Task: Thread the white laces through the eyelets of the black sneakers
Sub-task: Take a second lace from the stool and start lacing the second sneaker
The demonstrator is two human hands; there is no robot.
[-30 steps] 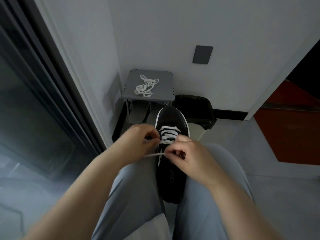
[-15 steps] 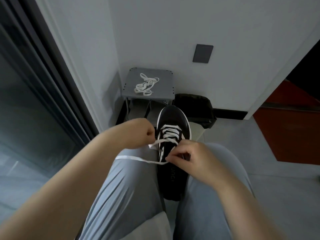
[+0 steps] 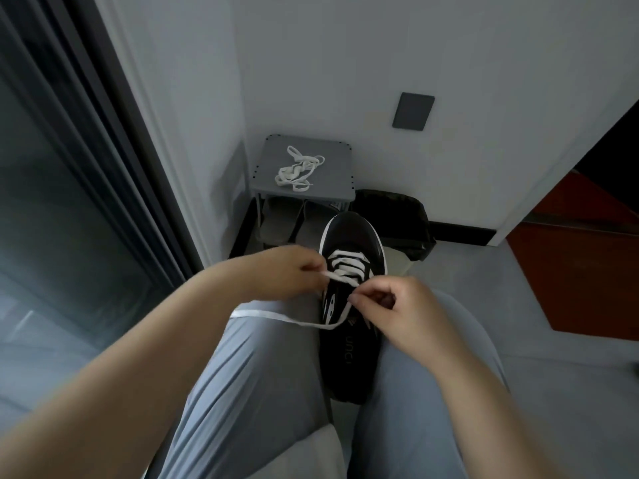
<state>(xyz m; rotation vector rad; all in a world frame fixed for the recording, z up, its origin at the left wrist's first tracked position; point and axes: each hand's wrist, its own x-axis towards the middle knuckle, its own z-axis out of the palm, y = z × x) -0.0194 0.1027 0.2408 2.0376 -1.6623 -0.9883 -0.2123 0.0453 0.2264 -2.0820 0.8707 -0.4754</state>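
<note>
A black sneaker (image 3: 349,354) with a white sole edge lies between my knees, toe pointing away. A white lace (image 3: 347,266) crosses its front eyelets in a few rows. My left hand (image 3: 287,271) pinches one lace end at the shoe's left side. My right hand (image 3: 390,305) pinches the other strand at the right eyelets. That strand trails in a loose loop (image 3: 276,318) across my left thigh. A second white lace (image 3: 299,169) lies bundled on a small grey stool (image 3: 339,174) by the wall.
Grey slippers (image 3: 276,223) sit under the stool. A black bin (image 3: 397,216) with a dark bag stands right of it. A glass door frame (image 3: 114,143) runs along the left. A dark wall plate (image 3: 413,111) and a red-brown panel (image 3: 581,271) are at right.
My left hand has pulled left from the eyelets, drawing lace out; it trails in a loop over my left thigh. My right hand stays at the shoe's right side.
</note>
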